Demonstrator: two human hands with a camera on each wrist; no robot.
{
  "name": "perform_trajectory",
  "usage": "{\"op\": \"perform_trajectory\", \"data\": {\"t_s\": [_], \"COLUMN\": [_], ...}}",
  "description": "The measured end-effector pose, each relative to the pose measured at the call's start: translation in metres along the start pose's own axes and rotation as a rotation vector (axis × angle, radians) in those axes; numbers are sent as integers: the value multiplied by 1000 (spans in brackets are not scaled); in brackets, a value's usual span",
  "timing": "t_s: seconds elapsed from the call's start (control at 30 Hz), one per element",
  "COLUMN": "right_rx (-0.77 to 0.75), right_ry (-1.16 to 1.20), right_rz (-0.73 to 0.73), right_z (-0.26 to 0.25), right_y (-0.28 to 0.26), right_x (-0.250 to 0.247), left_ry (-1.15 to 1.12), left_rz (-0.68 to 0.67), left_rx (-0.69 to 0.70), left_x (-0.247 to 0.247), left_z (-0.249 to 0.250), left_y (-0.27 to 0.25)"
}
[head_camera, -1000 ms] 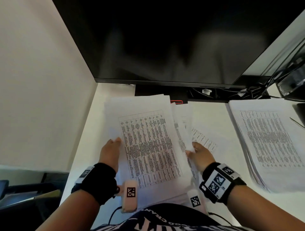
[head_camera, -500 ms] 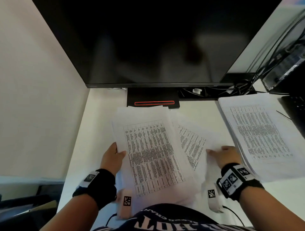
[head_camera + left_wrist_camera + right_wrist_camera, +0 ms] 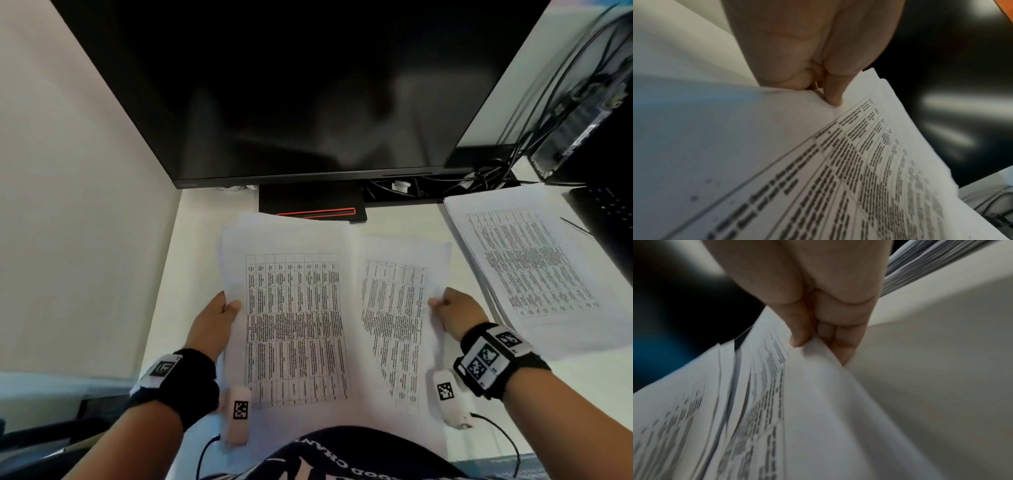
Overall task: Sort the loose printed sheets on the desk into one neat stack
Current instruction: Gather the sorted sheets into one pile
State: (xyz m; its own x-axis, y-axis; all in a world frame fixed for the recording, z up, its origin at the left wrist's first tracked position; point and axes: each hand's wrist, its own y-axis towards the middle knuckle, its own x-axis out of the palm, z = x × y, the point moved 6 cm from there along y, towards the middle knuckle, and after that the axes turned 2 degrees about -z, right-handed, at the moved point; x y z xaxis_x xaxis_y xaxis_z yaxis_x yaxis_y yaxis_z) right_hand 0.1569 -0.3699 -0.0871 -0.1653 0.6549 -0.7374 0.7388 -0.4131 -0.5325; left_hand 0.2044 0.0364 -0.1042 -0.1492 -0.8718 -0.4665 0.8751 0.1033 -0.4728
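Observation:
A bundle of printed sheets with dense tables is held above the desk, in front of me. My left hand pinches its left edge, thumb on top, fingers underneath. My right hand pinches the right edge of a single printed sheet drawn out sideways from the bundle; the right wrist view shows thumb and fingers clamped on that sheet's edge. A second, larger stack of printed sheets lies on the desk at the right.
A dark monitor fills the back, its black base with a red line just behind the papers. Cables and a black device sit at the back right. A wall borders the white desk on the left.
My right hand has moved rightwards, pulling one sheet out from under the bundle so more of its print shows. My left hand keeps its hold on the bundle's left edge.

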Motion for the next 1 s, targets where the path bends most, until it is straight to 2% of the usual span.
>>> {"op": "perform_trajectory", "data": {"t_s": [0.1,0.2,0.37,0.4,0.53,0.63,0.7,0.83,0.87,0.93,1.0], "right_rx": [-70,-101,72,44,-12,-55,-152,-466,-545,-643,-627], "right_ry": [192,364,634,637,258,328,419,724,763,813,779], "right_rz": [-103,-137,-101,-90,-122,-35,115,419,448,401,327], "right_z": [-13,-25,-19,-18,-19,-41,-65,-105,-111,-120,-121], "right_y": [-9,-17,-29,-29,-29,-27,-35,-79,-91,-101,-99], "right_x": [17,43,63,64,60,36,1,-72,-80,-80,-63], "left_ry": [-86,-118,-125,-82,6,-62,-190,-439,-455,-466,-458], "left_rz": [-77,-137,-70,-67,-134,-83,-21,85,81,28,-26], "left_rx": [5,10,-85,-93,7,105,206,451,497,533,532], "left_x": [11,32,52,52,51,40,26,-2,-3,3,16], "left_z": [11,19,16,16,33,69,104,168,177,182,176], "left_y": [-9,-20,-19,-17,-14,-22,-36,-75,-81,-88,-87]}}
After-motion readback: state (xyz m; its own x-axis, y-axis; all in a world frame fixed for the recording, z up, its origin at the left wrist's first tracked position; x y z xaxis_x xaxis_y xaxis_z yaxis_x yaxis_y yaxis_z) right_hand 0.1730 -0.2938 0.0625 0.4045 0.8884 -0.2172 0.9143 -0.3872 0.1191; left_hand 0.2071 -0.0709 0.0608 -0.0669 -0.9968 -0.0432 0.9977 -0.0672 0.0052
